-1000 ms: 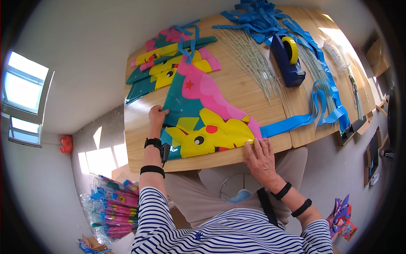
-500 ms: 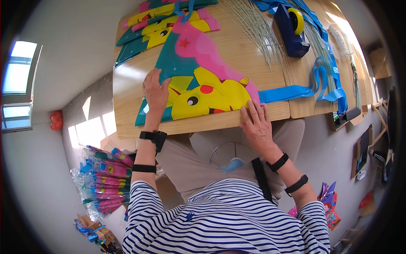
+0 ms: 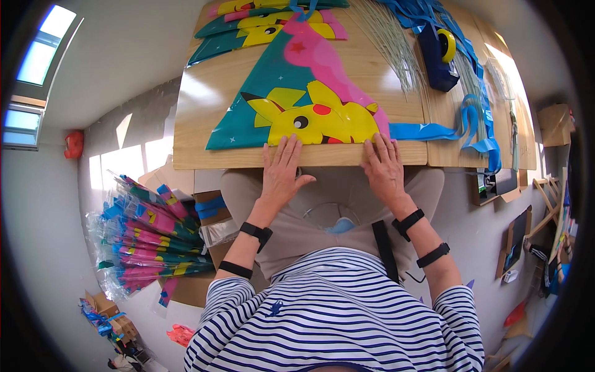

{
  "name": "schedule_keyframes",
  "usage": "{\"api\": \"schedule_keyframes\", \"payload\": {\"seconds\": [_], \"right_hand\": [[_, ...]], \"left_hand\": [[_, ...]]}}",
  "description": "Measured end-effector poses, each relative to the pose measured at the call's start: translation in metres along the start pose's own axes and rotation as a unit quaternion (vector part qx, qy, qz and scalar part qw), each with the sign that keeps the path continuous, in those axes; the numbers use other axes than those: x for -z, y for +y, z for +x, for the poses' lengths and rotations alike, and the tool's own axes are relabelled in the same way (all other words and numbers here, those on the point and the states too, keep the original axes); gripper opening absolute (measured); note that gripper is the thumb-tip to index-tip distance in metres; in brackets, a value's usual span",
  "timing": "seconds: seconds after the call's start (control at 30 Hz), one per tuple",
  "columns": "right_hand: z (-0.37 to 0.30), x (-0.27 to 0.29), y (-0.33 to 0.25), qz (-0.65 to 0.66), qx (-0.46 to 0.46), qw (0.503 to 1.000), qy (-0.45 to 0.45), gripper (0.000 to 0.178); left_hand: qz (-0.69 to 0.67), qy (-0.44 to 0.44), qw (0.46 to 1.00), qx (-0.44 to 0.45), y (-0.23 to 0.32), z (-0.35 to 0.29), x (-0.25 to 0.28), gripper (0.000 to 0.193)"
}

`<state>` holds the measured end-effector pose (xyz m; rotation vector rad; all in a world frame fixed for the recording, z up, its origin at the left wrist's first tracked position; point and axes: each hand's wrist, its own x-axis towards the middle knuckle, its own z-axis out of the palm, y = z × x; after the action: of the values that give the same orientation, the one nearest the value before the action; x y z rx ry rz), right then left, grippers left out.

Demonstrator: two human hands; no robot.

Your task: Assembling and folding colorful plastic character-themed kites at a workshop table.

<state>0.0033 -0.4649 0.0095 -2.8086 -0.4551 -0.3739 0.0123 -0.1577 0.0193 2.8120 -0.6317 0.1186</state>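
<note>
A folded kite [image 3: 266, 87] of thin sheet, printed teal, pink and yellow with a cartoon animal, lies as a flat triangle on the wooden table [image 3: 214, 105]. My left hand [image 3: 284, 170] rests open at the kite's near edge, fingers stretched forward and together, thumb out to the side. Near the right corner, my right hand [image 3: 382, 167] lies flat with its fingertips on the same edge and the table. A blue ribbon tail [image 3: 427, 131] runs out rightward from that corner. Neither hand grips anything.
Several more folded kites [image 3: 248, 38] lie at the far left. Thin pale rods [image 3: 387, 46], a navy tape dispenser [image 3: 437, 59] with yellow tape and blue ribbons [image 3: 489, 133] cover the right. Bagged kites [image 3: 158, 239] stand on the floor at left, beside cardboard boxes.
My left hand has moved from the kite's left side to its near edge, nearer my right hand. That side now lies spread out flat. The right hand has stayed near its corner.
</note>
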Motion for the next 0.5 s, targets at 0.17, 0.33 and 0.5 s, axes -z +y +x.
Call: {"api": "schedule_keyframes", "payload": {"seconds": [0.17,0.33,0.5], "right_hand": [[0.003,0.0,-0.005,-0.021,-0.009,1.0,-0.018,0.066],[0.033,0.009,-0.055,0.009,0.038,0.999,-0.025,0.077],[0.047,-0.03,-0.1,0.056,0.065,0.988,-0.132,0.094]], "left_hand": [[-0.024,0.02,1.0,0.002,-0.004,-0.005,-0.01,0.105],[-0.035,0.011,0.999,0.016,-0.002,-0.004,-0.005,0.105],[-0.037,0.009,0.999,0.001,-0.011,-0.004,-0.001,0.103]]}}
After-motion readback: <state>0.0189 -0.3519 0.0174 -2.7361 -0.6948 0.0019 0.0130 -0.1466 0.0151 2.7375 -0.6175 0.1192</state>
